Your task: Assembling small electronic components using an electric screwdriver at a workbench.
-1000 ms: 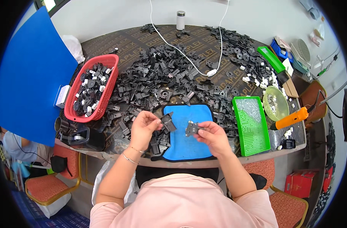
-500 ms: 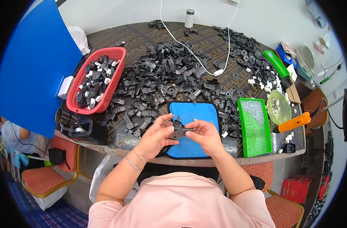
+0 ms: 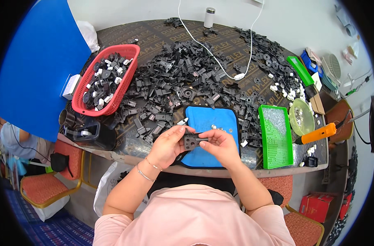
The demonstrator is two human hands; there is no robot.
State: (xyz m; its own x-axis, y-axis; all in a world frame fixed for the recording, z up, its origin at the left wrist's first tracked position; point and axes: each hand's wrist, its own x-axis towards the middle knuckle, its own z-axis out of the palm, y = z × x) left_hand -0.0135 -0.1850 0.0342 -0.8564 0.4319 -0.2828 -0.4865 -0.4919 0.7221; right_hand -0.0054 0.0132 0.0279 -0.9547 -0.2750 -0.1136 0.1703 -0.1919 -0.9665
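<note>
A black plastic bracket (image 3: 190,142) with small round holes in its flat face is held between my two hands, over the near left part of a blue mat (image 3: 207,160). My left hand (image 3: 167,146) is closed on the bracket's left end. From the other side, my right hand (image 3: 222,147) pinches its right end between thumb and fingers. Several small metal pieces (image 3: 214,127) lie on the mat just beyond my right hand. Part of the bracket is hidden by my fingers.
A big heap of black plastic parts (image 3: 170,78) covers the table behind the mat. To the left stand a red basket (image 3: 134,61) and a black tape dispenser (image 3: 101,137). On the right are a green tray (image 3: 265,158), a yellow-green bowl (image 3: 293,119) and an orange-handled tool (image 3: 318,134).
The bracket has been turned, so its flat, holed face now shows. My left fingers have closed in around it, and the whole view has shifted slightly.
</note>
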